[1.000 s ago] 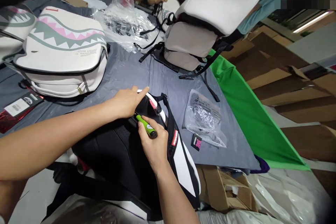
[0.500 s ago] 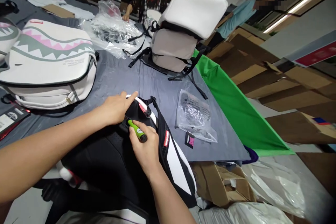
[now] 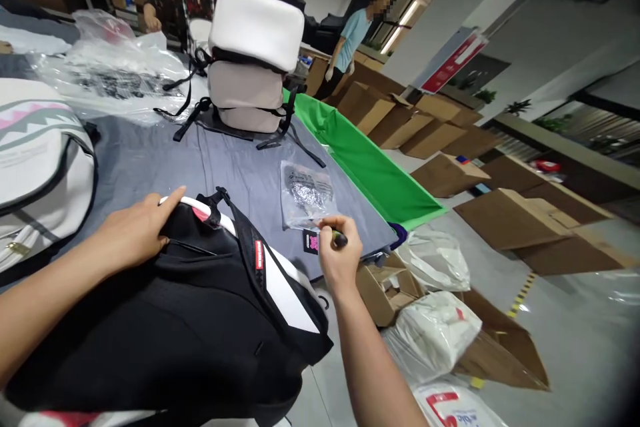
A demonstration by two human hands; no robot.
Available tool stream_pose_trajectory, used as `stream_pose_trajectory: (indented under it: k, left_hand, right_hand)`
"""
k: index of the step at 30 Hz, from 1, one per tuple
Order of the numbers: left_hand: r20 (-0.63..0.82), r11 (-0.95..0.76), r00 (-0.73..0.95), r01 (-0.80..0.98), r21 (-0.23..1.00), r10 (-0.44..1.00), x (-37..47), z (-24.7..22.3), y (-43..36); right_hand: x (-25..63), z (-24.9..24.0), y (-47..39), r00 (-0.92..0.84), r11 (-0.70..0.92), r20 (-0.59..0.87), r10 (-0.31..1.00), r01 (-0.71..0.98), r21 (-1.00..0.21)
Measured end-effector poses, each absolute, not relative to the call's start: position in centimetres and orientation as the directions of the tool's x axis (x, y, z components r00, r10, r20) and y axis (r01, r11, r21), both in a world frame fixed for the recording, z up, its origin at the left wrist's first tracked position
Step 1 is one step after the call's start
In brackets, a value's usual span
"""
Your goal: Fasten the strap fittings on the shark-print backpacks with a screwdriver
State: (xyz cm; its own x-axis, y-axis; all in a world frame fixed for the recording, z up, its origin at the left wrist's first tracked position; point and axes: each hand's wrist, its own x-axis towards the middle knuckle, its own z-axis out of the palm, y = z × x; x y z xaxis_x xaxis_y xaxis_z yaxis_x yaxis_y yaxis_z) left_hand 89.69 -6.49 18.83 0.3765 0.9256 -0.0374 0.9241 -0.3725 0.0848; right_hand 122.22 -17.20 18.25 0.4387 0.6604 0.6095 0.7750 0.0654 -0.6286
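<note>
The backpack (image 3: pixel 200 310) under the left hand (image 3: pixel 135 230), the right hand (image 3: pixel 343 259) apart

At the table's (image 3: pixel 240 167) near edge lies the backpack, top pointing away; the left hand, nearer, clasps that top, while the right hand, off the bag's right side, closes round a dark-ended tool (image 3: pixel 340 239) by the near right corner

A grey cloth covers the table (image 3: pixel 145 153). At left lies a white backpack (image 3: pixel 40 153) with pink-and-grey toothed bands; beyond it, crumpled clear plastic (image 3: pixel 120 80). A stack of pale backpacks (image 3: pixel 247 83) stands at the far side. Nearer, toward the right, lie a clear plastic packet (image 3: pixel 306 195) and a black tag (image 3: pixel 311 241).
</note>
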Motion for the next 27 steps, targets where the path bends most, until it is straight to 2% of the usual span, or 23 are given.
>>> stream_pose_trajectory:
  k: [1,4,7,10,13,16,18,20,22,24,27]
  left_hand:
    - [-0.047,-0.369,0.373,0.926,0.079,0.927,89.7,18.9,-6.5]
    - [-0.069,-0.361,0.364,0.931,0.055,0.929,89.9,19.2,-6.6]
    - [-0.083,-0.349,0.351,0.936,0.038,0.933,90.0,19.4,-6.8]
    - [-0.075,-0.347,0.349,0.937,0.033,0.934,90.0,19.5,-6.9]
    - [-0.067,-0.35,0.351,0.936,0.03,0.934,90.1,19.4,-6.9]
    - [-0.065,-0.353,0.355,0.935,0.038,0.933,90.1,19.3,-6.9]
    - [-0.063,-0.344,0.346,0.938,0.046,0.936,90.1,19.4,-7.0]
    - [-0.058,-0.329,0.332,0.943,0.055,0.942,90.2,19.5,-7.3]
    - [-0.039,-0.326,0.329,0.943,0.067,0.943,90.3,19.7,-7.6]
    - [-0.004,-0.34,0.342,0.936,0.09,0.94,90.4,20.0,-8.0]
    - [0.063,-0.356,0.351,0.918,0.175,0.934,89.9,20.0,-8.7]
  right_hand:
    - [124.4,17.3,-16.5,0.501,-0.128,0.52,0.692,0.794,-0.594]
    - [129.3,14.1,-14.7,0.591,-0.316,0.385,0.709,0.754,-0.576]
    - [131.7,11.4,-13.6,0.622,-0.357,0.315,0.717,0.715,-0.601]
    - [132.8,10.0,-12.8,0.597,-0.33,0.271,0.755,0.702,-0.631]
    - [133.0,10.3,-12.5,0.537,-0.244,0.274,0.798,0.704,-0.668]
    - [131.4,12.1,-13.3,0.468,-0.117,0.352,0.81,0.718,-0.686]
    - [129.1,13.9,-14.4,0.36,0.037,0.478,0.801,0.768,-0.64]
    - [125.9,15.8,-15.4,0.188,0.244,0.622,0.76,0.804,-0.542]
    - [122.4,17.6,-16.1,0.016,0.423,0.693,0.721,0.781,-0.459]
    - [118.9,19.0,-16.2,-0.101,0.51,0.676,0.73,0.738,-0.441]
    - [114.4,20.3,-15.7,-0.243,0.531,0.571,0.784,0.74,-0.414]
